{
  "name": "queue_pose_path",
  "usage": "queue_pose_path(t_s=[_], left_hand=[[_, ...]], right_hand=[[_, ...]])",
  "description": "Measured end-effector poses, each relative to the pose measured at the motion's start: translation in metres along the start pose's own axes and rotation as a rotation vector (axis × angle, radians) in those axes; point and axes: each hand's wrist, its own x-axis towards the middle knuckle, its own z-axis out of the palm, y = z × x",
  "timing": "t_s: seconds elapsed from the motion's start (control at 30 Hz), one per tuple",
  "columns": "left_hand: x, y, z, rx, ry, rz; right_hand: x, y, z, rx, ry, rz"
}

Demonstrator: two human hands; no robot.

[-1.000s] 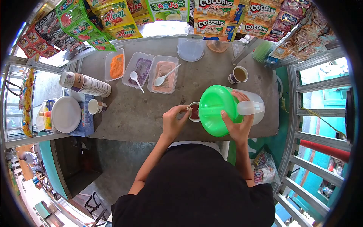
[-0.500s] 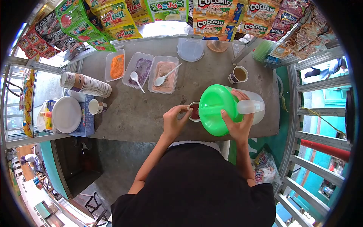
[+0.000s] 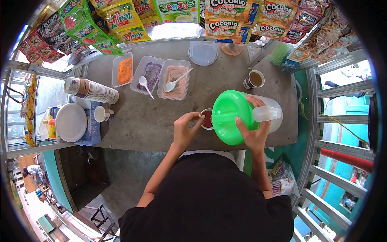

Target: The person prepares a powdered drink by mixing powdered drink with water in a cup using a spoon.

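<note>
1. The left hand [image 3: 187, 128] has thumb and finger together, pinching the rim of the cup [image 3: 207, 120].
2. This cup stands on the desk [image 3: 153, 123] just left of the pitcher, part-hidden by its lid, with dark red liquid inside.
3. The right hand [image 3: 256, 132] is clamped on the pitcher [image 3: 275, 127], thumb on the lid, fingers by the handle.
4. The pitcher is cloudy and pale with a bright green lid, tipped toward the cup.
5. Farther back stand a cup of brown drink [image 3: 255, 79] and tubs of pink [image 3: 174, 86], purple [image 3: 151, 74] and orange [image 3: 125, 71] contents.
6. Hanging beyond, sachets read "COCORIO Cappuccino" [image 3: 225, 28]; a green-and-white packet reads "JASJUS" [image 3: 177, 11].
</note>
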Motion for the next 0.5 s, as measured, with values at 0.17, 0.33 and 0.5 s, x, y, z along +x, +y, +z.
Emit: queue_pose_path(t_s=[0.17, 0.33, 0.5], left_hand=[[0.0, -0.0015, -0.0002, -0.001, 0.0, -0.009], [-0.0003, -0.0038, -0.0005, 0.022, -0.003, 0.011], [0.0001, -0.004, -0.0013, 0.052, 0.0, 0.056]], right_hand=[[-0.0014, 0.0005, 0.0003, -0.02, 0.002, 0.007], [-0.0012, 0.0002, -0.0002, -0.016, -0.003, 0.013], [-0.0007, -0.0008, -0.0004, -0.02, -0.003, 0.017]])
